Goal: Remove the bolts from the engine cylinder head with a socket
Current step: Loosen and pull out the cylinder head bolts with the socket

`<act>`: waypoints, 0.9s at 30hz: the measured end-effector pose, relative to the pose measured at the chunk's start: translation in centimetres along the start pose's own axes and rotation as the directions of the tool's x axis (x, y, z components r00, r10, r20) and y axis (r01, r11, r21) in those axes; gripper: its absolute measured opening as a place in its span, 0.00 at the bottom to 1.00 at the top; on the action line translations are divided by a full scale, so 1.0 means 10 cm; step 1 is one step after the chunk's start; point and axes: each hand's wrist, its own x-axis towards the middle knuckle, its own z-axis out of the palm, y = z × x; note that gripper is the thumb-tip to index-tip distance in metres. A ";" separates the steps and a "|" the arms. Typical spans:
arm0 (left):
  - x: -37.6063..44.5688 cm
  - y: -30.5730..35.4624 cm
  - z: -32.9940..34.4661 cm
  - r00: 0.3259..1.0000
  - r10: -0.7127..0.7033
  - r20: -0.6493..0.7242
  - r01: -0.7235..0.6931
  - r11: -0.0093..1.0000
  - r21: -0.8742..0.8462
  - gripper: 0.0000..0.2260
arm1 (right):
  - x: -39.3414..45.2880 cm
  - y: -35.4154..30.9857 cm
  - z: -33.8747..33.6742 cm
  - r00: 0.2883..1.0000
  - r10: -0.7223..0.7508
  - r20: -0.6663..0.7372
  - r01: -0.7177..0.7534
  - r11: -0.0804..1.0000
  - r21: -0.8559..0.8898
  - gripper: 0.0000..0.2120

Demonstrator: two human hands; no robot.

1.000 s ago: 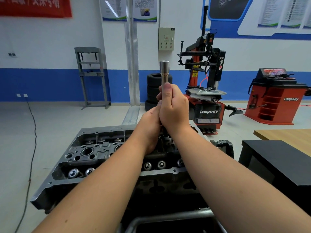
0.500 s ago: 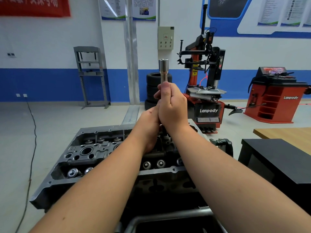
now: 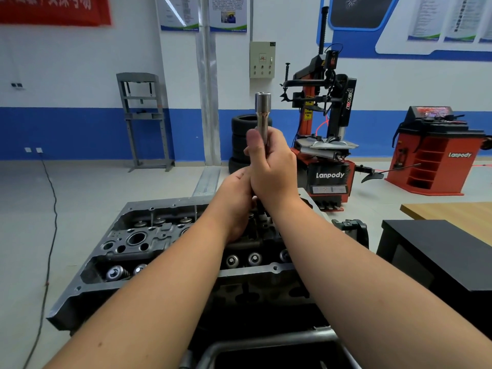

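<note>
Both hands, right hand (image 3: 271, 166) above left hand (image 3: 237, 198), are clenching the upright long silver steel socket (image 3: 263, 113) over the grey cast cylinder head (image 3: 127, 235); keeping it plumb should prevent slipping.

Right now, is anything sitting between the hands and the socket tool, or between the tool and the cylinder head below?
Nothing visible. The right hand grips the socket tool directly, the left hand just beneath it. The tool's lower end is hidden behind both hands, so its seating on the cylinder head cannot be confirmed.

"Lanpody" on tire changer (image 3: 329, 174) and wheel balancer (image 3: 459, 155)
</note>
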 end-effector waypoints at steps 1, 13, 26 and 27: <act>0.00 0.00 0.00 1.000 0.006 -0.001 -0.005 1.000 0.007 0.14 | 0.00 0.00 -0.01 1.000 -0.004 -0.009 0.004 1.000 0.010 0.13; -0.04 0.04 0.03 1.000 0.001 -0.010 -0.001 1.000 -0.013 0.15 | 0.01 0.01 0.00 1.000 -0.017 0.010 0.017 1.000 -0.009 0.13; -0.02 0.03 0.01 1.000 0.000 -0.014 -0.001 1.000 -0.013 0.14 | 0.00 -0.02 0.01 1.000 0.013 -0.005 -0.012 0.999 0.029 0.13; -0.02 0.03 0.01 1.000 0.008 -0.013 -0.008 1.000 -0.010 0.13 | 0.00 -0.02 0.01 1.000 0.012 -0.001 -0.012 0.999 0.049 0.13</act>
